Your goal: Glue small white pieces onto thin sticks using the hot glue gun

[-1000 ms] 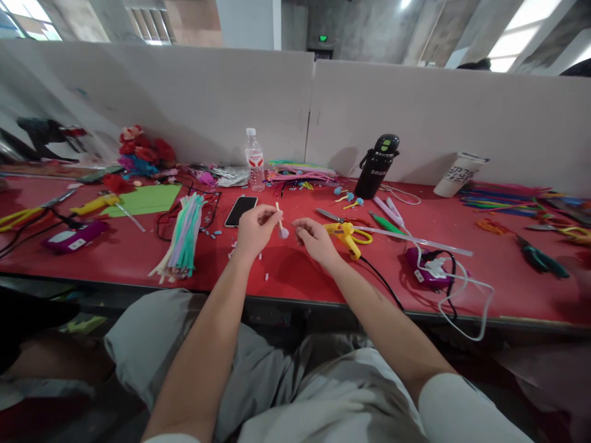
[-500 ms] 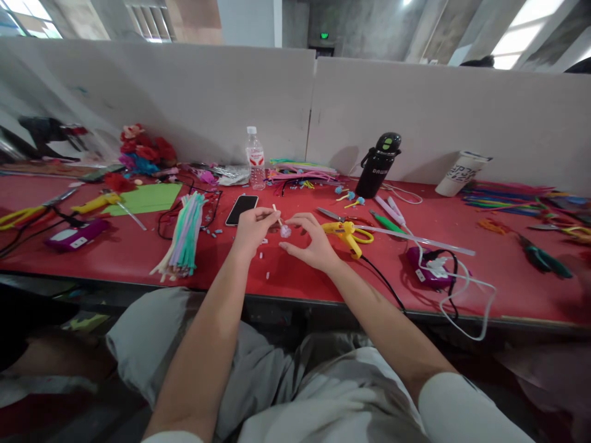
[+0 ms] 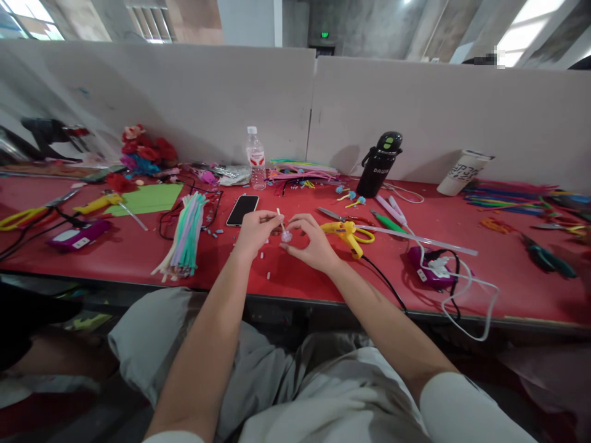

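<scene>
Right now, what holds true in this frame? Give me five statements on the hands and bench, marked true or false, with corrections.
1. The left hand pinches a stick. True.
2. The right hand grips the glue gun. False: it curves by a lilac tuft; the glue gun lies on the table.
3. The phone lies nearer the person than the bottle. True.
4. The bottle is uncapped. False: a white cap is on it.
5. The black flask stands on the table. True.

Yellow glue gun (image 3: pixel 345 231), red table (image 3: pixel 295 284); stemmed tuft (image 3: pixel 287 236) pale lilac, it seems.
</scene>
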Motion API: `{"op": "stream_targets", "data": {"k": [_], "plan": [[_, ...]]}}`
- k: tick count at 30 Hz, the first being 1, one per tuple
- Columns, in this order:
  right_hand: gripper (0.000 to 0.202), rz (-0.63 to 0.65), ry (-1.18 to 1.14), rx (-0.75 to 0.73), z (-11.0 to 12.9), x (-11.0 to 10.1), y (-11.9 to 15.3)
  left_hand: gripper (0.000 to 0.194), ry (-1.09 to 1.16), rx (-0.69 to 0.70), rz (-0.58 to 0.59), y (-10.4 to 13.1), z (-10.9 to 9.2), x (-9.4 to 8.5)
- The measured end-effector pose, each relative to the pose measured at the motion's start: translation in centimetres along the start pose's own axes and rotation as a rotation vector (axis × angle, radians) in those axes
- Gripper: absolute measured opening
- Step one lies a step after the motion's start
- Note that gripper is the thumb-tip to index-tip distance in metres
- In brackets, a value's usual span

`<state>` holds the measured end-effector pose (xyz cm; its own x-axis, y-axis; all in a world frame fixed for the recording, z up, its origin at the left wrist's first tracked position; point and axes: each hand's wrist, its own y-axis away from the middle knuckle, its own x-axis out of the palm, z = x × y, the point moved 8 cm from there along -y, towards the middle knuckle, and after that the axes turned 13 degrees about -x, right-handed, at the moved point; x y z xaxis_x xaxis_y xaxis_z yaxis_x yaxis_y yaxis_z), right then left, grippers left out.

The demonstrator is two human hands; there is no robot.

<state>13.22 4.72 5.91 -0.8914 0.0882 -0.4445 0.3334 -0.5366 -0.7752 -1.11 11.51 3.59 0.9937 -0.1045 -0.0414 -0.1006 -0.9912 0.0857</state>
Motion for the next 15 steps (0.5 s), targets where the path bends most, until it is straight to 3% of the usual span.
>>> {"op": "stream_targets", "data": {"k": [7, 10, 12, 15], "plan": [[0.035, 0.007, 0.025, 0.034, -0.2, -0.2, -0.1, 0.030, -0.120, 0.151, -0.041, 0.3, -1.3, -0.6], [0.027, 0.030, -0.022, 0.084, 0.6, -0.7, 0.1, 0.025, -0.175, 0.231, -0.064, 0.6, -2.3, -1.1], [0.022, 0.121, -0.058, 0.158, 1.3, -1.0, 1.0, 0.023, -0.187, 0.254, -0.065, 0.7, -2.7, -1.2], [0.040, 0.336, 0.050, 0.301, 2.0, -2.5, 4.0, 0.022, -0.175, 0.252, -0.051, 0.8, -2.8, -1.1]]}}
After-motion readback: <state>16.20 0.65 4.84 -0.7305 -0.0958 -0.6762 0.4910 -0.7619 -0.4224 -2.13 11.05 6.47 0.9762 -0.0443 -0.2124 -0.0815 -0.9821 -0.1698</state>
